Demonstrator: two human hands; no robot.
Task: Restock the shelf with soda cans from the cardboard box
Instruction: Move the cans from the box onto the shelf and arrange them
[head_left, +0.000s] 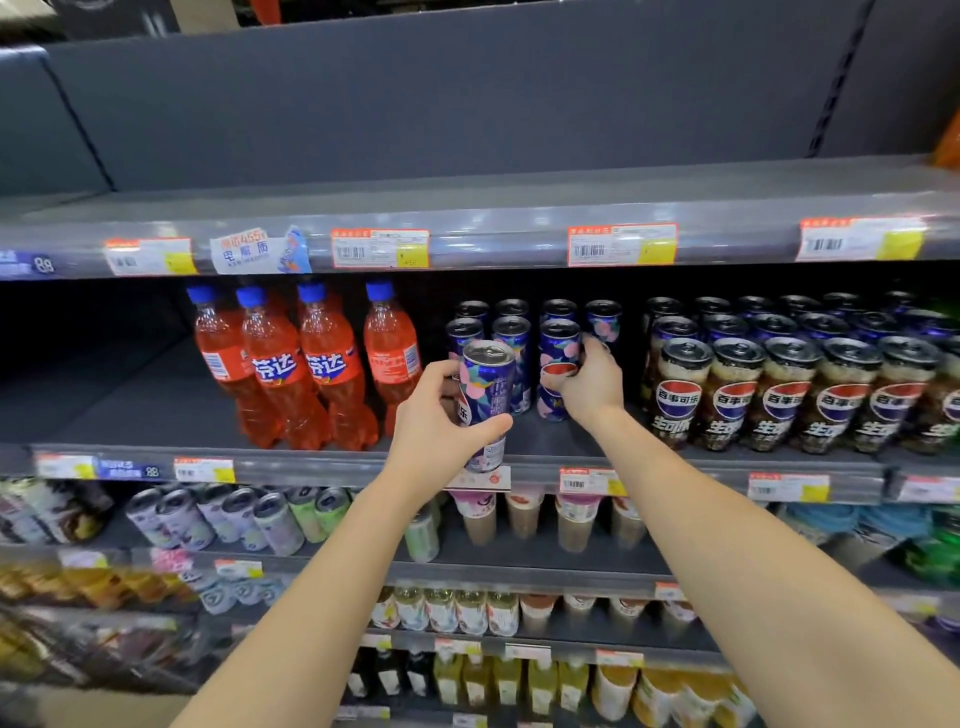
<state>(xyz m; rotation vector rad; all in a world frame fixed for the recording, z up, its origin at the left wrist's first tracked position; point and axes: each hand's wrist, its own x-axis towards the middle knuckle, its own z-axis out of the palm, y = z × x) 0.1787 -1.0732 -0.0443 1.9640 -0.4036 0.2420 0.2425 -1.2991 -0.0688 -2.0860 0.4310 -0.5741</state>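
Note:
My left hand (434, 423) grips a tall blue floral soda can (488, 395) and holds it upright just above the front edge of the middle shelf (649, 457). My right hand (592, 384) curls around another blue floral can (558, 364) that stands on that shelf in the front of a row. Several more of these blue cans (511, 332) stand in rows behind the two. The cardboard box is out of view.
Orange soda bottles (306, 364) stand left of the blue cans, with bare shelf further left. Dark cola cans (779, 395) fill the right side. The top shelf (467, 208) holds nothing. Lower shelves carry cans, cups and bottles.

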